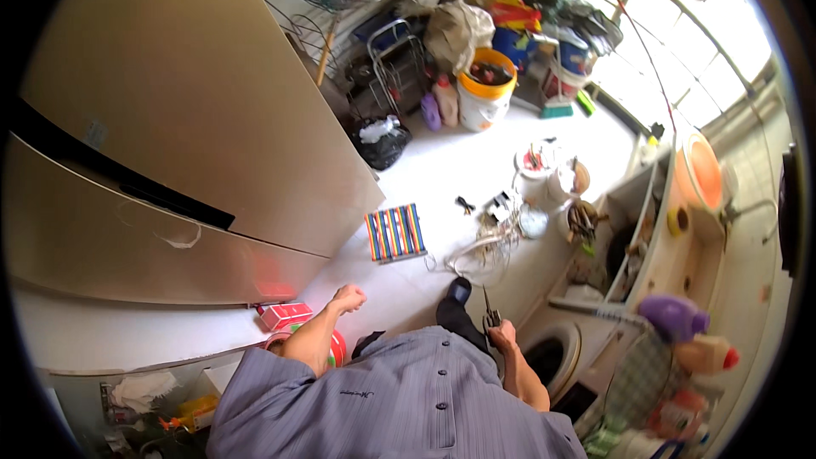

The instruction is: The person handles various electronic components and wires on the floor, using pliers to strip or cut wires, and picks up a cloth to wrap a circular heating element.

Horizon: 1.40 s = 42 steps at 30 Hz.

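The right hand (503,336) is closed around a dark, pointed tool (492,318), which points away from the body near the washing machine's (586,340) front edge. The left hand (348,298) is curled in, well apart from the tool; whether it holds anything I cannot tell. A red box (286,315) lies near it. Farther out on the floor (442,187), a striped stool (395,233) sits by the fridge's (204,76) corner, tangled cables (495,242) to its right. Toward the floor's far edge stands a yellow-rimmed bucket (484,109).
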Motion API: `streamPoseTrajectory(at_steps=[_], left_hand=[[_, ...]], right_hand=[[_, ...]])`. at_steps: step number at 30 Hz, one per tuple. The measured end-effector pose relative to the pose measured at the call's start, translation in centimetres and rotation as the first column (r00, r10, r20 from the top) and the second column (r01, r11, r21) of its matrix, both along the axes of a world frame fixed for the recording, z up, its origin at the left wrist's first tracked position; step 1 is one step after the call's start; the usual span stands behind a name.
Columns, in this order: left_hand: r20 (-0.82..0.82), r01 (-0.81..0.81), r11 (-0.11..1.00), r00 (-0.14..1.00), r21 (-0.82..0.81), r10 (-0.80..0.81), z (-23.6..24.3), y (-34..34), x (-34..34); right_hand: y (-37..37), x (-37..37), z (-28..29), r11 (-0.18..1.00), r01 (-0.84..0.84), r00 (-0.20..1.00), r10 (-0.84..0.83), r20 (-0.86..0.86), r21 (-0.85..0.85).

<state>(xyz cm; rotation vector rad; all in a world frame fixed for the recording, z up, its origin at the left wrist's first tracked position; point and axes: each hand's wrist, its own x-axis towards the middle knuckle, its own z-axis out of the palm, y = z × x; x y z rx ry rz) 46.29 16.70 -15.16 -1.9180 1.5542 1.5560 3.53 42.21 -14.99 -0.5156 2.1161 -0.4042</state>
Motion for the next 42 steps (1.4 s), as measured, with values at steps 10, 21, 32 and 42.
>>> streamPoseTrajectory(at_steps=[10, 21, 32, 42], left_hand=[[-0.043, -0.007, 0.988, 0.999, -0.155, 0.001, 4.9, -9.5, -11.4], [-0.118, 0.102, 0.994, 0.987, -0.035, -0.105, 4.5, -8.2, -16.6], [-0.053, 0.101, 0.995, 0.993, 0.004, -0.101, 2.6, -10.9, -15.3], [-0.246, 0.228, 0.973, 0.942, -0.034, -0.229, 5.2, -11.4, -22.7]], right_hand=[[-8.5, -11.4, 0.8, 0.98, -0.183, 0.98, 0.188, -0.061, 0.071], [-7.7, -13.7, 2.6, 0.953, -0.237, 0.969, 0.247, -0.03, 0.188], [-6.3, -10.8, 1.0, 0.957, -0.21, 0.977, 0.215, 0.0, 0.199], [-5.5, -8.3, 1.4, 0.986, -0.096, 0.995, 0.097, -0.003, 0.139]])
